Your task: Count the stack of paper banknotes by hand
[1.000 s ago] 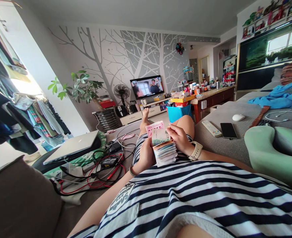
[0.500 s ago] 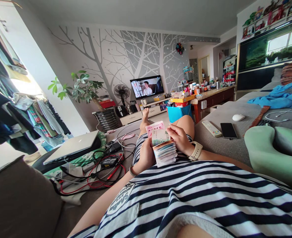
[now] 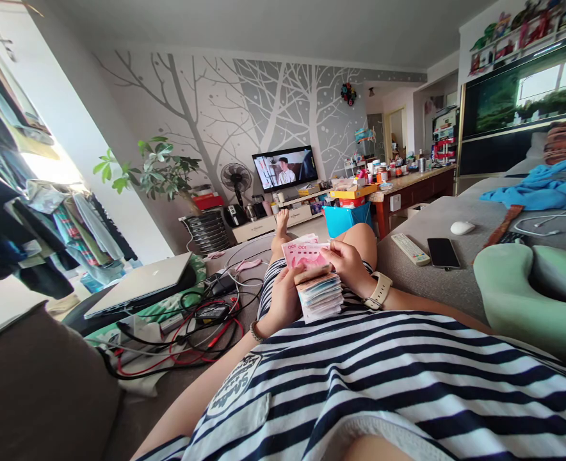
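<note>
A stack of banknotes point(image 3: 320, 296) is lying just right of the frame's centre, over the person's lap, its edges fanning out in many colours. On top of it, pink notes point(image 3: 304, 252) are standing up toward the camera. The left hand point(image 3: 283, 296) is cupping the stack from its left side, fingers curled under it and the thumb pressing on the top. The right hand point(image 3: 347, 265) is coming in from the right, its thumb and fingertips pinching the upper right edge of the pink notes. A pale watch point(image 3: 379, 291) is sitting on the right wrist and a bracelet point(image 3: 254, 331) on the left one. Below the hands, a striped garment point(image 3: 388, 384) is filling the lower frame. To the right, on grey upholstery, a remote control point(image 3: 410, 248), a dark phone point(image 3: 442, 252) and a white mouse point(image 3: 462, 227) are lying near one another. At centre left, a closed laptop point(image 3: 139, 282) is resting beside a tangle of cables point(image 3: 191, 330). Farther back, a television point(image 3: 284, 168) is showing a picture.
</note>
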A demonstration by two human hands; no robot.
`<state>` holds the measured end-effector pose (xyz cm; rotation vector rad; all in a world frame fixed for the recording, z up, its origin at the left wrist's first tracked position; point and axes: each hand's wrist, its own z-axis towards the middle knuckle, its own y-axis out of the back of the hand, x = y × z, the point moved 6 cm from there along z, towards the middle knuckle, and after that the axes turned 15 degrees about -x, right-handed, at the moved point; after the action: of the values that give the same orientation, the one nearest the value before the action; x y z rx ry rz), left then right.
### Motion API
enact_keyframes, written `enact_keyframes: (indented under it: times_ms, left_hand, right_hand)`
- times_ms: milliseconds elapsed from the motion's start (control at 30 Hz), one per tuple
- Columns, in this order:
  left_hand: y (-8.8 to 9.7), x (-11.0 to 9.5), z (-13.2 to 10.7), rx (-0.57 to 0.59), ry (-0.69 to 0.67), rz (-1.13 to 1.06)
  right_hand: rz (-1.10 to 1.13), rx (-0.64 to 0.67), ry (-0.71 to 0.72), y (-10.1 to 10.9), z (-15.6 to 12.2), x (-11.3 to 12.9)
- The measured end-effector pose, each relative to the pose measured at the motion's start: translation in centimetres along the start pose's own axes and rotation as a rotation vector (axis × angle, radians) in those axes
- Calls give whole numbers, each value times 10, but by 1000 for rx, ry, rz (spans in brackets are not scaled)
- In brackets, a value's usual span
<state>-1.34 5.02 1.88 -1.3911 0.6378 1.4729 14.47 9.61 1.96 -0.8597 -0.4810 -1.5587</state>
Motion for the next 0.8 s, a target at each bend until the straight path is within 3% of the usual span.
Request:
enact_keyframes:
  times_ms: [100, 433, 600, 800]
  left_hand:
    - [2, -1, -1, -15, 38, 4]
    - [16, -19, -1, -167, -121, 208]
    - [16, -19, 3, -122, -231, 372]
    - [22, -8, 16, -127, -315, 416]
  right_hand:
    - [7, -2, 12, 0, -1, 1]
    - [-9, -19, 62, 3, -2, 4]
    - [-6, -43, 57, 4, -1, 3]
    - [-1, -41, 59, 5, -1, 6]
